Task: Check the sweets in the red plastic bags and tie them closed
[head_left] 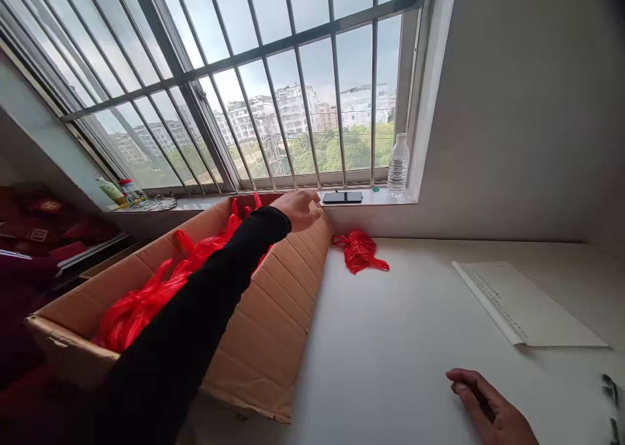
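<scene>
A long brown cardboard box (266, 324) stands on the left, holding bunched red plastic bags (146, 305). My left hand (299, 210), in a black sleeve, reaches across the box to its far right corner. Its fingers are bent over the rim there and are partly hidden. Just right of that corner a crumpled red plastic bag (360, 251) lies on the white table. Low on the right, my right hand (493, 409) hovers over the tabletop with loosely curved fingers, a gap between thumb and fingers, and nothing in it.
A phone (342, 197) and a clear plastic bottle (399, 166) stand on the sill of the barred window, with small bottles (113, 191) at its left end. A paper pad (532, 305) lies on the white table (390, 354). Dark red items (39, 230) fill the far left.
</scene>
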A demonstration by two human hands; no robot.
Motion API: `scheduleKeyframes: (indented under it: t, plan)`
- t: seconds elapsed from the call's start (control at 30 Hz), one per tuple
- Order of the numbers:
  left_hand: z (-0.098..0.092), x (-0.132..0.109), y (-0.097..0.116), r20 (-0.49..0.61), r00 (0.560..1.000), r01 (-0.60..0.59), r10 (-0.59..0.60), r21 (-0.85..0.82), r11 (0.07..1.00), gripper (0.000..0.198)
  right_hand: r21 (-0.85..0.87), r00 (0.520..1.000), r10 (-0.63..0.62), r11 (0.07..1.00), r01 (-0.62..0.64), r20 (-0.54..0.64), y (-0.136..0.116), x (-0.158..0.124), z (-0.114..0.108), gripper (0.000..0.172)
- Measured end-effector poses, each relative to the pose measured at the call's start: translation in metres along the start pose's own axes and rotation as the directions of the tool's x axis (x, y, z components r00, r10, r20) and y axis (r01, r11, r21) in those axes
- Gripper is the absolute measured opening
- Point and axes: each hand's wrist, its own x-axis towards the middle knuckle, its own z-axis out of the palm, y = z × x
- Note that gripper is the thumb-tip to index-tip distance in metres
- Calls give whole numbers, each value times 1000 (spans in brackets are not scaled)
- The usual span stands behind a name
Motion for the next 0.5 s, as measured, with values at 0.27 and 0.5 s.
scheduleKeyframes:
  t: [0.27,0.5]
  plan:
    - [148,19,88,5,993,118,-119,-134,984,33,102,980,-158,980,170,-117,-27,-6,8,39]
    - [252,7,78,-2,972,232,-234,-132,964,37,144,977,-184,969,198,-109,-16,6,17,43]
